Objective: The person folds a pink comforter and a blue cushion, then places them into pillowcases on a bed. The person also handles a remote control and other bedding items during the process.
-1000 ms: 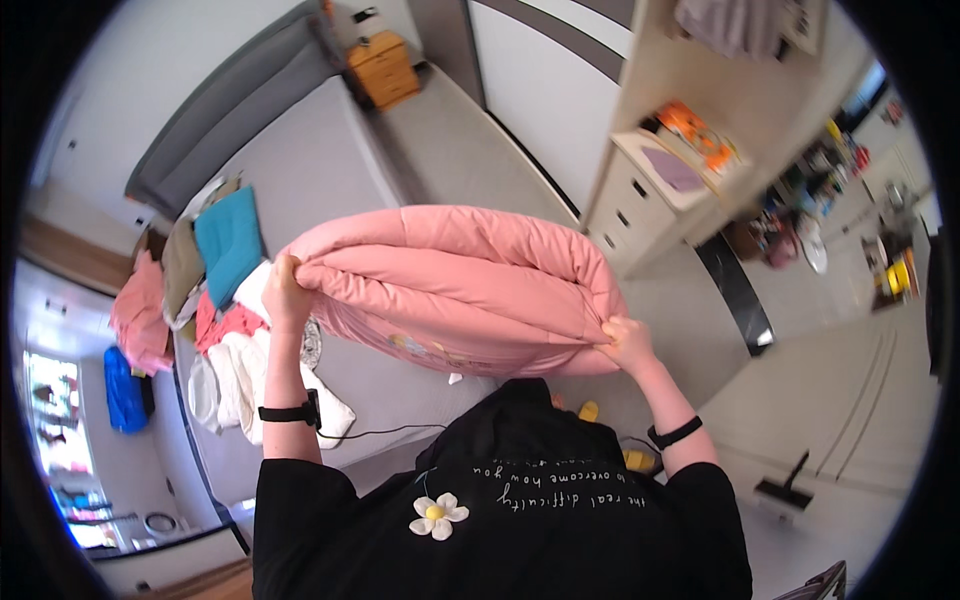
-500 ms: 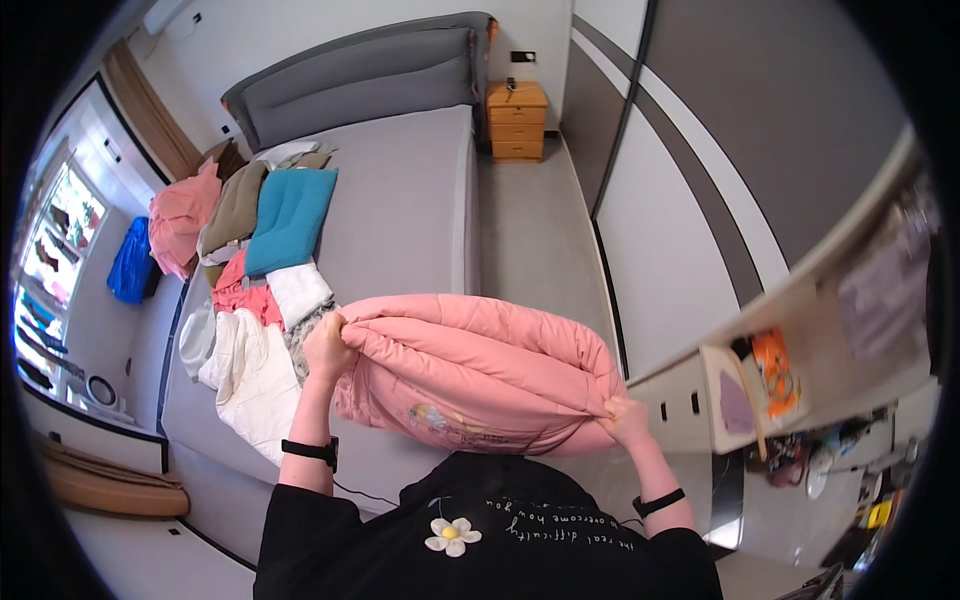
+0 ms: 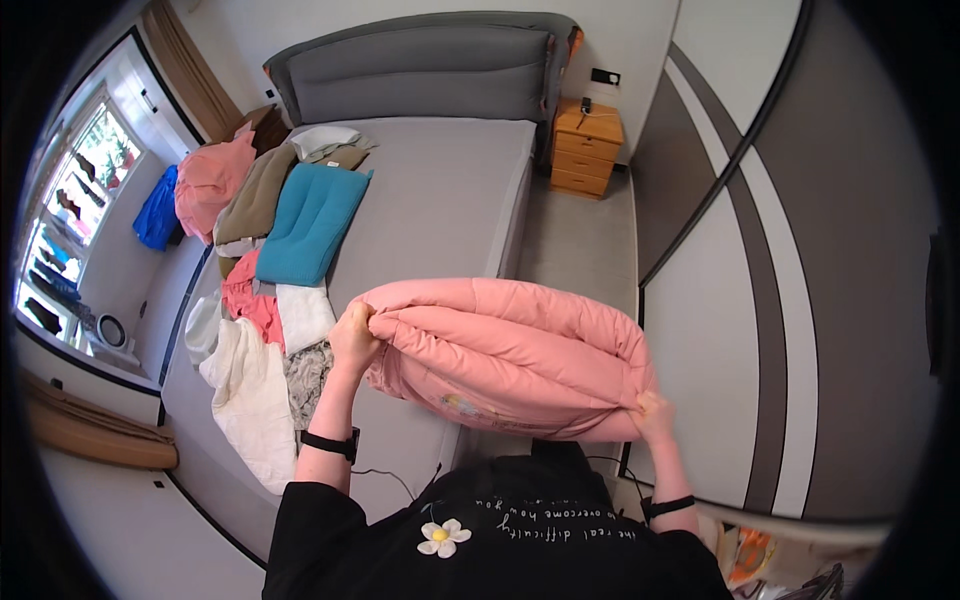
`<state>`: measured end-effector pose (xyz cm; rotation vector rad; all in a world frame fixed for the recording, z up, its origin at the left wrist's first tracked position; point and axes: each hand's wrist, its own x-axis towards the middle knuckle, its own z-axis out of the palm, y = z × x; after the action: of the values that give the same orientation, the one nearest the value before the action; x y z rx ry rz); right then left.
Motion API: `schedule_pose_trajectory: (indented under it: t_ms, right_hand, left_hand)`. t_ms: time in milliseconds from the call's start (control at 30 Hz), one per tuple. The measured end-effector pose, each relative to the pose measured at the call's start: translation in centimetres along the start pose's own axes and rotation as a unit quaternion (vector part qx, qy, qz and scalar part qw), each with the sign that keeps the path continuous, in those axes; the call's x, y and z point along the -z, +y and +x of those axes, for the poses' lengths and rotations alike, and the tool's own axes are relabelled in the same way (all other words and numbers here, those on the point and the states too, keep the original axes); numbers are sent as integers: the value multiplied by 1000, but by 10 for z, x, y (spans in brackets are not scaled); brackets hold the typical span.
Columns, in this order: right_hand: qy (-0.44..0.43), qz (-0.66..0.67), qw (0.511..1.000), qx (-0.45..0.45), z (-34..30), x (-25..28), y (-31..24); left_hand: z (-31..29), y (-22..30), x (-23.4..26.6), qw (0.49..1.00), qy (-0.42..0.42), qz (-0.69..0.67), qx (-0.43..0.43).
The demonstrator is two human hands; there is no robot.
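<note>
A puffy pink quilted cloth (image 3: 510,345) hangs stretched in front of my body, its upper part folded into thick rolls. A small faded print shows on its near face; whether it is a garment or a bed cover I cannot tell. My left hand (image 3: 355,338) is closed on its left corner, above the bed. At the right corner, lower down, my right hand (image 3: 652,415) is closed on the edge. Left of my left forearm lie a white garment (image 3: 255,400) and a grey patterned cloth (image 3: 308,380) on the bed.
The grey bed (image 3: 440,190) has a padded headboard (image 3: 420,75). Along its left side lie a teal cushion (image 3: 313,222), a brown cushion (image 3: 255,200) and a pink bundle (image 3: 213,185). A wooden nightstand (image 3: 585,150) stands beyond. Sliding wardrobe doors (image 3: 700,330) line the right.
The view has swung to the right, so more wardrobe shows and the shelves there are mostly out of sight. Both hands keep hold of the pink cloth, now hanging slightly farther right in view.
</note>
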<state>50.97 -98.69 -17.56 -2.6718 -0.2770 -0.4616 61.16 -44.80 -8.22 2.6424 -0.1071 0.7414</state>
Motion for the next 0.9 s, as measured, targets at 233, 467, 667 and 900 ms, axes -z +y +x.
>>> schedule_pose_trajectory:
  t_ms: [233,467,667,900]
  right_hand:
    - [-31,20,996,83,174,-32,87]
    - [-50,18,983,177,352,-59,136]
    - [-67,45,968,238,489,-111,165]
    - [-96,50,968,228,641,-174,195]
  left_hand:
    - [69,12,-65,994,-4,72,87]
    - [154,31,-101,984,48,104,140]
    - [208,0,-162,968,36,138,208]
    - [337,-43,-253,964,10,118,237]
